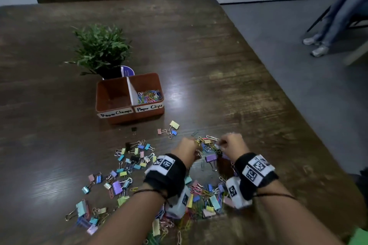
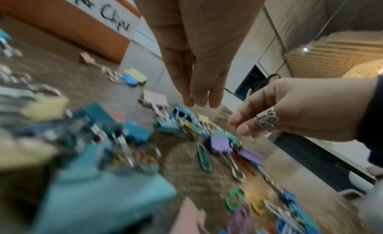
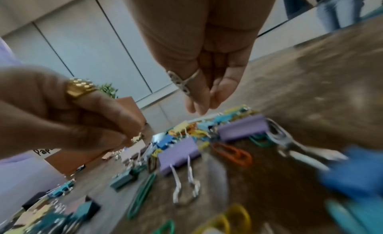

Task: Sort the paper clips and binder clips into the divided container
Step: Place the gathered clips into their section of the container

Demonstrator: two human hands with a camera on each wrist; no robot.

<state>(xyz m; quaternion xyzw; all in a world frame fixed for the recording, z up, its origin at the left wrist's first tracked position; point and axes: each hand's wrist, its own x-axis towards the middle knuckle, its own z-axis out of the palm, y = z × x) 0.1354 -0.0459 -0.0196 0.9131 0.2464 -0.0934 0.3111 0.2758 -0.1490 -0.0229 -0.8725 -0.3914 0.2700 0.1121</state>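
Observation:
The orange divided container (image 1: 139, 118) stands mid-table. Its right compartment, labelled Paper Clips, holds coloured paper clips (image 1: 148, 96); the left one, labelled Paper Clamps, looks empty. Both hands hover over a small mixed pile (image 1: 209, 145) in front of it. My left hand (image 1: 188, 148) has its fingers bunched; in the right wrist view they pinch a small gold clip (image 3: 137, 138). My right hand (image 1: 232, 143) points bunched fingertips (image 3: 199, 106) down, just above the pile; I cannot see whether they hold anything. A purple binder clip (image 1: 211, 158) lies between my wrists.
Coloured binder clips (image 1: 131, 157) are scattered to the left, and a denser heap of clips (image 1: 203, 199) lies under my wrists. A potted plant (image 1: 101, 49) stands behind the container. The table's edge runs diagonally on the right; a person's legs (image 1: 328, 26) are beyond it.

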